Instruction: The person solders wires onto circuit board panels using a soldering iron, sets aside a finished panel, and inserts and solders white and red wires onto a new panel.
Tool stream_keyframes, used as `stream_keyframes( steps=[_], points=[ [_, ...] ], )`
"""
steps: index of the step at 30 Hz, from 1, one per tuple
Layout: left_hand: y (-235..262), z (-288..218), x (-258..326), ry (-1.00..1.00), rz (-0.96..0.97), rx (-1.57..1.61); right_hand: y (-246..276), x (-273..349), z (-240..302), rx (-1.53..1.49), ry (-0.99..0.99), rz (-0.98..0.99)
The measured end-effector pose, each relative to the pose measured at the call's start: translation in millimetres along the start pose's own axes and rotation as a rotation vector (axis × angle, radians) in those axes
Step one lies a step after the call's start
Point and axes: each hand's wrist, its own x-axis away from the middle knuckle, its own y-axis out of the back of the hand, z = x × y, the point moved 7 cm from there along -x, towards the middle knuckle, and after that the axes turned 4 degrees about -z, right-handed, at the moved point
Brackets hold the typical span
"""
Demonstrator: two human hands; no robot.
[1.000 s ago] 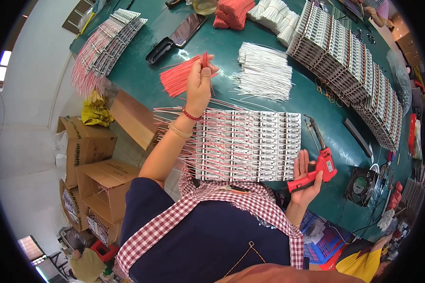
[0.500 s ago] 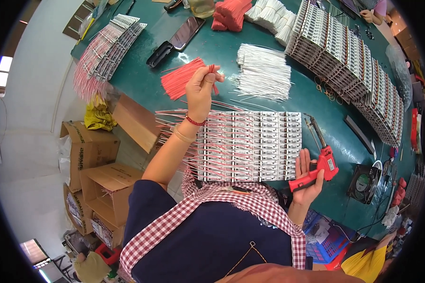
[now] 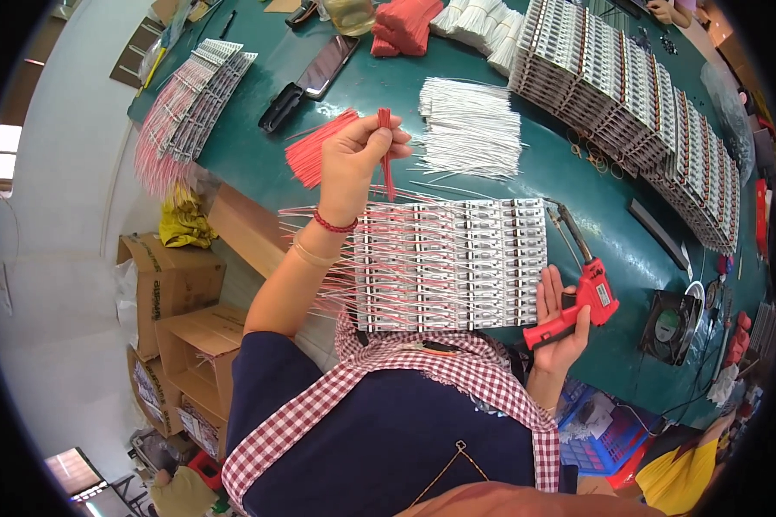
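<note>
My left hand (image 3: 353, 164) pinches a small bundle of red wires (image 3: 384, 129), held upright above the table. Just left of it lies a loose pile of red wires (image 3: 312, 153), partly covered by the hand. On my right, my right hand (image 3: 564, 332) is palm up with a red soldering gun (image 3: 593, 297) resting in it, fingers partly round the handle and metal tip pointing away from me. Between the hands sits a block of small circuit boards (image 3: 457, 267) in rows, with white and red wires sticking out to the left. White wires (image 3: 470, 129) lie in a pile beyond it.
Tall stacked boards (image 3: 612, 95) line the far right. A wired board stack (image 3: 203, 103) stands far left, near a phone (image 3: 329, 65) and a black case (image 3: 282, 107). A small fan (image 3: 666, 327) and dark bar (image 3: 658, 233) lie right. Cardboard boxes (image 3: 185, 284) stand left, below table level.
My left hand has shifted slightly left and the red wires in it now stand more upright, with their lower ends showing. My right hand still holds the soldering gun in nearly the same pose.
</note>
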Motion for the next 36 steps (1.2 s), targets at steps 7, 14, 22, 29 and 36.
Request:
stream_keyframes(
  steps=[7,14,22,29,36],
  points=[
    [-9.9,1.1,-7.1,0.13,0.007,-0.061,-0.2,-0.3,-0.4,-0.009,-0.008,-0.009],
    [-19.0,11.8,-4.8,0.159,0.048,-0.122,1.9,-4.9,-2.1,-0.005,-0.001,-0.036],
    [-33.7,4.5,10.3,0.168,0.047,-0.159,1.7,-4.2,-3.9,0.001,0.014,-0.042],
    [-42.0,7.5,23.9,0.087,0.102,-0.236,1.3,-3.5,-4.8,-0.007,0.03,-0.064],
    [-53.4,11.6,35.9,0.018,0.101,-0.347,1.8,-4.2,-5.0,0.001,0.029,-0.067]
  ],
)
